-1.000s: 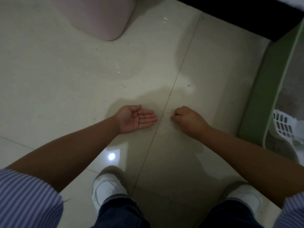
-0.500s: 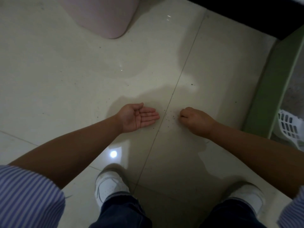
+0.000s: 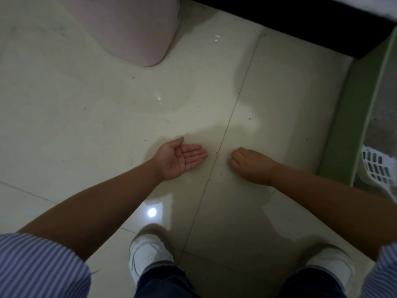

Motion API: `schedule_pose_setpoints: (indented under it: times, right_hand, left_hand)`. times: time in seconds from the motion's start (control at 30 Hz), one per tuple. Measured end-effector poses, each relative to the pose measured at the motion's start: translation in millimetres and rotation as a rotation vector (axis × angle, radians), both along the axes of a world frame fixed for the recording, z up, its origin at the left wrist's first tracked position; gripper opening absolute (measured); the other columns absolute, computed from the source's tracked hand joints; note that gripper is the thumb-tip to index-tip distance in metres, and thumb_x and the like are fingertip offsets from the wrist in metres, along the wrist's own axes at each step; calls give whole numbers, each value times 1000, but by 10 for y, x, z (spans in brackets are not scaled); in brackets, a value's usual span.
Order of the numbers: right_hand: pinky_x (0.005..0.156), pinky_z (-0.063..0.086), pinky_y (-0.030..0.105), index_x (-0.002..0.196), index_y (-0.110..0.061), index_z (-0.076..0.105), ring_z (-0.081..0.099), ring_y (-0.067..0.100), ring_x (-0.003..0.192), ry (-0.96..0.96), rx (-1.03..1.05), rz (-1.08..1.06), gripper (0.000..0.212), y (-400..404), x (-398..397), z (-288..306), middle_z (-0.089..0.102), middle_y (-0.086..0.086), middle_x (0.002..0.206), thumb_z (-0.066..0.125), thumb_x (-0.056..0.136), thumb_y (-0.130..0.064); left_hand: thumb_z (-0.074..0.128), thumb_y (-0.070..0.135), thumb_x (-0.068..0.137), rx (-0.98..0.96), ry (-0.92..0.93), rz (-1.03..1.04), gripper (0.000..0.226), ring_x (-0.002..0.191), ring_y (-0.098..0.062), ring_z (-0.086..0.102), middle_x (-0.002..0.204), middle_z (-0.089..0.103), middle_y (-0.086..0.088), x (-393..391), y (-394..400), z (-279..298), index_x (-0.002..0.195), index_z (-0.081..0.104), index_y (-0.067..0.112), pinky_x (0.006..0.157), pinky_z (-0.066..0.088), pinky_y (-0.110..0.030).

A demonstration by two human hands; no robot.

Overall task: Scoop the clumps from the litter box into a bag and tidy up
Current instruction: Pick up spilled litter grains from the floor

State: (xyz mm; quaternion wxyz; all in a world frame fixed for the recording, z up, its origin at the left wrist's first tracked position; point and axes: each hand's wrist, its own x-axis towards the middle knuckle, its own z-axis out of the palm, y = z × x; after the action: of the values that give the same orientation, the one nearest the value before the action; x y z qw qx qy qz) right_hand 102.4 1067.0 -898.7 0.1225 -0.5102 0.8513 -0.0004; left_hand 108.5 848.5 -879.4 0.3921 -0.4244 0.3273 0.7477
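Home interior; glossy tiled floor point(image 3: 90, 117); green litter box point(image 3: 352, 125)

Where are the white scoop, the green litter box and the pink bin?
white scoop point(image 3: 377, 168), head view, on its slotted part.
green litter box point(image 3: 352, 117), head view, on its outer wall.
pink bin point(image 3: 137, 24), head view, on its side.

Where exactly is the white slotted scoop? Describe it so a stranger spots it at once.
Follow the green plastic litter box wall along the right edge of the cream tiled floor. Just inside it, at the frame's right border, sits the white slotted plastic scoop, the only white, slotted thing there.
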Motion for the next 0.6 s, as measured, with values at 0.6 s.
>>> schedule_pose_setpoints:
  times: [0.6]
  right_hand:
    - [69,33,16,92,6,69,62,30,90,-401,-276,-740,20,-157,-101,324,67,21,94,56,86,-8]
  left_hand:
    - [24,21,101,40,-3,-59,44,94,-26,63,98,65,-15,-50,112,-18,89,56,-6,57,57,-22]
